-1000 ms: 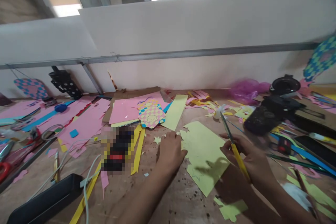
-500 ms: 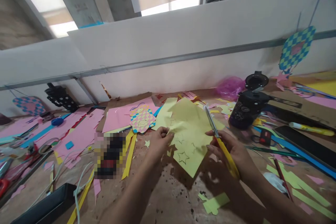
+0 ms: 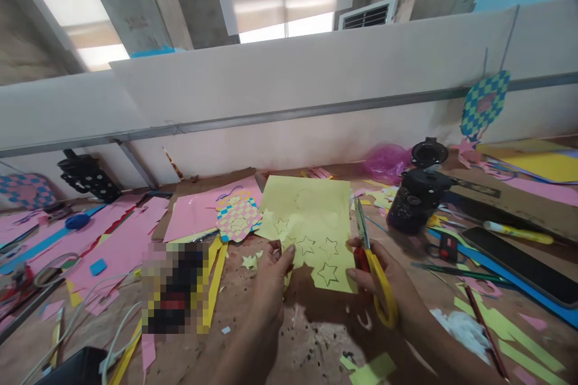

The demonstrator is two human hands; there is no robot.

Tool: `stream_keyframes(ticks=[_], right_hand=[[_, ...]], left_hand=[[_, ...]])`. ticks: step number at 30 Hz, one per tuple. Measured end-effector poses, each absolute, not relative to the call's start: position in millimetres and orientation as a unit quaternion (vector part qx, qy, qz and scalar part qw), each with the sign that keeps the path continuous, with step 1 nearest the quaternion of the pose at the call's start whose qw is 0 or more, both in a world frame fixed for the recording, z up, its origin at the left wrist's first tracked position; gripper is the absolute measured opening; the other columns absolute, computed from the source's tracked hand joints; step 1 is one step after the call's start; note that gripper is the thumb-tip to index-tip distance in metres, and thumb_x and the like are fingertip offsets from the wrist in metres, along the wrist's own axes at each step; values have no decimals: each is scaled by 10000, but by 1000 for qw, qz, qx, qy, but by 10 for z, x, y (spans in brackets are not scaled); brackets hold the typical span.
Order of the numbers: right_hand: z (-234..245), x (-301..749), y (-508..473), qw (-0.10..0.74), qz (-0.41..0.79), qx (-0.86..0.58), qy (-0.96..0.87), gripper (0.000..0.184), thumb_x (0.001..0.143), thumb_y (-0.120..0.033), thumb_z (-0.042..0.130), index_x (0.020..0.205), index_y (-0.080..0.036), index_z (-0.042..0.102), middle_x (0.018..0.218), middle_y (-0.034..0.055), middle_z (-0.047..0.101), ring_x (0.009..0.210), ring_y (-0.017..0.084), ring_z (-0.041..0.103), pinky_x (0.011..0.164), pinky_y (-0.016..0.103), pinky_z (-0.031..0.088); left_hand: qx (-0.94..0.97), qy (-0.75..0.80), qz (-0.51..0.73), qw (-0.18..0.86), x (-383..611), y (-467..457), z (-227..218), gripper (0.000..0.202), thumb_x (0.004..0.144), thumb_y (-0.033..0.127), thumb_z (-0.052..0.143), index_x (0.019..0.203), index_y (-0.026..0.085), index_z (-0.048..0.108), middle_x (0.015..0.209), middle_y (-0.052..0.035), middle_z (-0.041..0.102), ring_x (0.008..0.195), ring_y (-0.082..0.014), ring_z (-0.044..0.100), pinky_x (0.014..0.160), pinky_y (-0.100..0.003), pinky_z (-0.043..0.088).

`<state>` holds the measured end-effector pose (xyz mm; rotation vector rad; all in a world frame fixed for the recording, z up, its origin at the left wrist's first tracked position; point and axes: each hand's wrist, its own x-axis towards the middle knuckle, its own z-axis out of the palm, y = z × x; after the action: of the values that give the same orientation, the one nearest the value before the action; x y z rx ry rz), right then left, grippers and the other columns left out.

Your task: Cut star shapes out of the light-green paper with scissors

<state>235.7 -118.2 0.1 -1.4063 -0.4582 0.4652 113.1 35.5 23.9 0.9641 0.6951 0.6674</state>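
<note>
My left hand (image 3: 271,271) pinches the lower left edge of a light yellow paper sheet (image 3: 307,216) and holds it upright above the table. Several stars are drawn in black outline on the sheet's lower half. My right hand (image 3: 388,283) grips yellow-handled scissors (image 3: 372,255), whose blades point up along the sheet's right edge. A small cut-out yellow star (image 3: 248,261) lies on the table just left of my left hand.
Pink sheets (image 3: 198,216) and a woven checkered paper piece (image 3: 237,216) lie at the back left. A black jar (image 3: 413,204) stands to the right, with a phone (image 3: 524,264) and paper strips beyond. Yellow scraps (image 3: 370,368) lie near the front edge. A white partition wall backs the table.
My left hand lifted the yellow sheet off the table and turned it upright, so the drawn stars face me. My right hand brought the scissors up to the sheet's right edge.
</note>
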Motion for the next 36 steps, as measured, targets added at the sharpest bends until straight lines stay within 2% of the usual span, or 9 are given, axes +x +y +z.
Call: stream_keyframes(ticks=[4,7,9,14,17,21,26,31,36], right_hand=[[51,2336,-1176,718,203,-638,-193,470,612,-302,831,1022,-258,605,724,-64,559,516,105,494,435,208,412],[77,2314,-1175,716,203,-639,-192,472,614,-303,835,1018,-257,596,733,-57,571,562,123,529,489,224,457],[89,2300,-1179,714,206,-639,-197,474,621,-338,842,1018,-261,594,730,-54,571,590,141,557,511,237,480],[107,2329,-1237,703,221,-638,-224,494,663,-417,844,1060,-255,599,753,-38,596,616,153,581,517,240,492],[12,2380,-1298,671,274,-636,-267,466,724,-456,814,1075,-251,586,744,-42,591,601,156,589,520,252,507],[-207,2405,-1353,593,377,-616,-356,396,876,-528,657,1147,-271,526,746,-59,568,601,157,602,526,256,514],[-230,2379,-1370,497,360,-662,-430,378,894,-560,604,1126,-265,562,688,-57,564,569,141,546,512,229,413],[-44,2317,-1356,436,259,-711,-487,337,836,-518,656,1083,-290,678,695,-2,677,645,235,637,569,277,475],[38,2265,-1350,415,216,-726,-505,282,810,-508,684,946,-263,716,714,16,714,640,242,634,568,281,483]], left_hand=[[450,293,229,812,1126,233,200,447,642,423,865,957,166,679,860,-86,713,707,-171,629,647,-254,451],[446,236,165,848,1152,145,119,432,578,347,900,920,137,740,826,-127,726,714,-208,639,686,-297,470],[435,222,149,860,1165,119,64,331,606,307,880,863,136,759,794,-124,725,685,-199,634,697,-302,473],[447,263,218,827,1149,217,34,245,614,269,881,775,129,760,684,-45,671,584,-102,526,589,-210,391],[434,281,267,813,1120,311,114,303,615,282,891,844,135,759,741,-29,692,567,-75,514,563,-188,387],[396,281,318,814,1107,360,253,410,576,266,919,920,129,743,871,-56,741,598,-74,575,594,-178,452],[346,297,345,820,1120,352,321,442,533,268,940,895,131,728,851,-58,754,639,-111,659,602,-188,497],[354,307,352,811,1119,347,261,437,559,297,931,912,137,730,913,-68,760,684,-128,695,628,-195,508],[377,303,324,813,1120,290,190,389,621,316,900,918,133,729,865,-68,751,687,-138,694,657,-215,515]])
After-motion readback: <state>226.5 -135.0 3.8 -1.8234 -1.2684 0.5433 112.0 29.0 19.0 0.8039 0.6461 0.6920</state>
